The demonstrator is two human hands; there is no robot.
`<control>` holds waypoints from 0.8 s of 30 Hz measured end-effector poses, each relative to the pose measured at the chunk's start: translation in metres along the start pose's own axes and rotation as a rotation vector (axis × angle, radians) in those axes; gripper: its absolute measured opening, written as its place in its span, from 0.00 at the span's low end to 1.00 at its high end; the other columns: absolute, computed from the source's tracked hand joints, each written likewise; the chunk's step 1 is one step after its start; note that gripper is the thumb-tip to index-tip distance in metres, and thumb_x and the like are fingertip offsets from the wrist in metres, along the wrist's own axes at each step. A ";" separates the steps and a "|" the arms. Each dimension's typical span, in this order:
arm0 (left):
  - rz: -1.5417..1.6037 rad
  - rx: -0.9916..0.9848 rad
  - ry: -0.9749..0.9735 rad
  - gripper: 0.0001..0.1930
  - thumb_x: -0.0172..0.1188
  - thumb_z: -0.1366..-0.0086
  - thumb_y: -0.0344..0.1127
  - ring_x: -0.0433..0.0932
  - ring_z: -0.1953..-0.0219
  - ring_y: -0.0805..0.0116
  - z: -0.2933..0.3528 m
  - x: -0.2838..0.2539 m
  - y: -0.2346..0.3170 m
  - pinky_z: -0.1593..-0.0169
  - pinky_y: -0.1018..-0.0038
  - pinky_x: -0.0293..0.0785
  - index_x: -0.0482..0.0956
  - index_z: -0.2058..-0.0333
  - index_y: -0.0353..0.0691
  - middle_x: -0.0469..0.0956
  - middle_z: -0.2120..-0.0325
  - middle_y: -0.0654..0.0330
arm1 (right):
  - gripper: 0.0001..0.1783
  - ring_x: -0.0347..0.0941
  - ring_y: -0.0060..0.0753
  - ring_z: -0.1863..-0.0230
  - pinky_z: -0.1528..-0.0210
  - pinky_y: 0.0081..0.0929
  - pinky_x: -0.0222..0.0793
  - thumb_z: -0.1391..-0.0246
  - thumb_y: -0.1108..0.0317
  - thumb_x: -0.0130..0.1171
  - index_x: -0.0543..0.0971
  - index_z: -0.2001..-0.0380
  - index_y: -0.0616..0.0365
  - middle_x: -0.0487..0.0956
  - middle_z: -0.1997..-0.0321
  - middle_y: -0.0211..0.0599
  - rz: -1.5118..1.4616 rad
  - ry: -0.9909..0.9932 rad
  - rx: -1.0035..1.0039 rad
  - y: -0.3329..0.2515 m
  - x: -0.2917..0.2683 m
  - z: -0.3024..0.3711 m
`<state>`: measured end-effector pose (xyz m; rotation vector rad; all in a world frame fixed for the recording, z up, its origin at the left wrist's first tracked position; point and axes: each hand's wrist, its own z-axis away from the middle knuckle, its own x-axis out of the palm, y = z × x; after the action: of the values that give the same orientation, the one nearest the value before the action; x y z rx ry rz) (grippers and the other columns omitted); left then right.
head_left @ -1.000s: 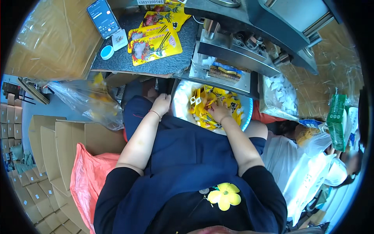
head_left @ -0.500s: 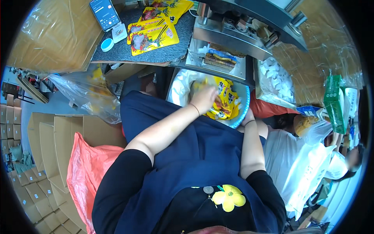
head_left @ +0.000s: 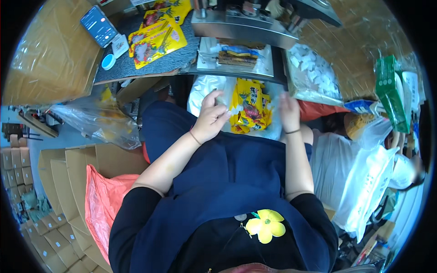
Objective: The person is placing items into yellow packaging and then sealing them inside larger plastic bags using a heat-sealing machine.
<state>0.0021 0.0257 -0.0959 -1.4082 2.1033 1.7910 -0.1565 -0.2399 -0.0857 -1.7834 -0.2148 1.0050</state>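
Yellow printed packets (head_left: 249, 105) lie in a pile inside a pale container just beyond my lap. My left hand (head_left: 210, 117) is at the pile's left side, fingers apart and slightly bent, and I see nothing in its grip. On the other side, my right hand (head_left: 290, 111) is raised by the container's right edge. Motion smears its fingers, so what they do cannot be told. A white plastic bag (head_left: 200, 91) bulges beside the container, behind my left hand.
A metal press (head_left: 241, 28) stands over the bench ahead. More yellow pouches (head_left: 157, 43), a phone (head_left: 99, 26) and a round blue-rimmed lid (head_left: 108, 62) are on the dark bench top (head_left: 123, 75). White scraps fill a box (head_left: 314, 68). Cartons (head_left: 104, 164) flank me at left.
My left hand has drawn back left from over the packets. My right hand has risen from the container's lower right rim. The blue rim shows less, and the view has shifted.
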 end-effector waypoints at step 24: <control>0.061 0.245 0.001 0.32 0.72 0.43 0.37 0.77 0.66 0.56 -0.024 0.020 0.035 0.64 0.67 0.75 0.67 0.42 0.36 0.75 0.55 0.48 | 0.21 0.71 0.53 0.54 0.51 0.44 0.66 0.47 0.61 0.67 0.75 0.54 0.61 0.77 0.57 0.44 0.697 0.308 -0.614 -0.047 -0.050 0.063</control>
<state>-0.0204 -0.0083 -0.0724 -1.2960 2.2949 1.4865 -0.2191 -0.2031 -0.0270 -2.6432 0.3604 1.1932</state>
